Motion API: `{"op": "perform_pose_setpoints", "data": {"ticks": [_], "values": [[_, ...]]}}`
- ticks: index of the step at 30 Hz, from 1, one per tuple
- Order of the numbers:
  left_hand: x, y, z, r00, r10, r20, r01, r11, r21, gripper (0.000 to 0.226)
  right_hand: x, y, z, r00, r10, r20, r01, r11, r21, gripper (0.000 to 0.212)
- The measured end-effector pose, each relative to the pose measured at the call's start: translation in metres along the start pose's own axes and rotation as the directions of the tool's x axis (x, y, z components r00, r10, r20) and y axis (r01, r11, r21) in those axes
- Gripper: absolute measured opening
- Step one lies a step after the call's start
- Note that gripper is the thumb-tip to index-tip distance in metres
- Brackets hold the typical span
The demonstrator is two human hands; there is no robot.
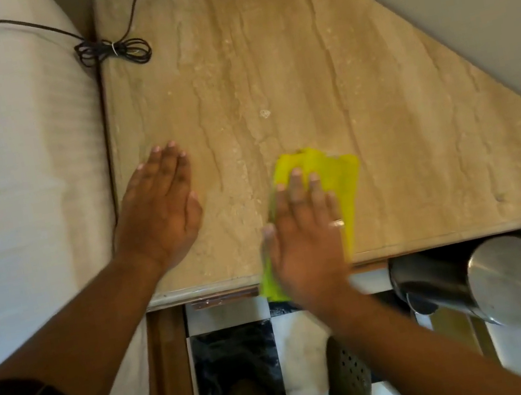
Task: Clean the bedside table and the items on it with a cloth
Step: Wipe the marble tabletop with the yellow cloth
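Pressing flat, fingers spread, the right hand (305, 234) pins the yellow cloth (336, 180) to the bedside table (265, 74) at its 6 o'clock edge, likely to wipe. At 9 o'clock the left hand (158, 208) lies open-palmed, gripping nothing, probably bracing. A steel bin (476, 284) sits below at 5 o'clock, contents hidden.
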State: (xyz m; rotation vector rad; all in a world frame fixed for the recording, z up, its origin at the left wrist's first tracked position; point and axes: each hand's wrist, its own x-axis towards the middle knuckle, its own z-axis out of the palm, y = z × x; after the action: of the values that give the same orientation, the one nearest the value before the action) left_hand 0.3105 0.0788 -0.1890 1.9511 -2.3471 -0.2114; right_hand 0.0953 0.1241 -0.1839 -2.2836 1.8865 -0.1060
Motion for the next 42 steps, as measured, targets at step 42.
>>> {"op": "perform_pose_setpoints", "data": {"ticks": [42], "values": [[0.002, 0.004, -0.007, 0.993, -0.047, 0.110, 0.051, 0.998, -0.030, 0.063, 0.077, 0.168, -0.050, 0.950, -0.237, 0.205, 0.262, 0.959, -0.108, 0.061]]}}
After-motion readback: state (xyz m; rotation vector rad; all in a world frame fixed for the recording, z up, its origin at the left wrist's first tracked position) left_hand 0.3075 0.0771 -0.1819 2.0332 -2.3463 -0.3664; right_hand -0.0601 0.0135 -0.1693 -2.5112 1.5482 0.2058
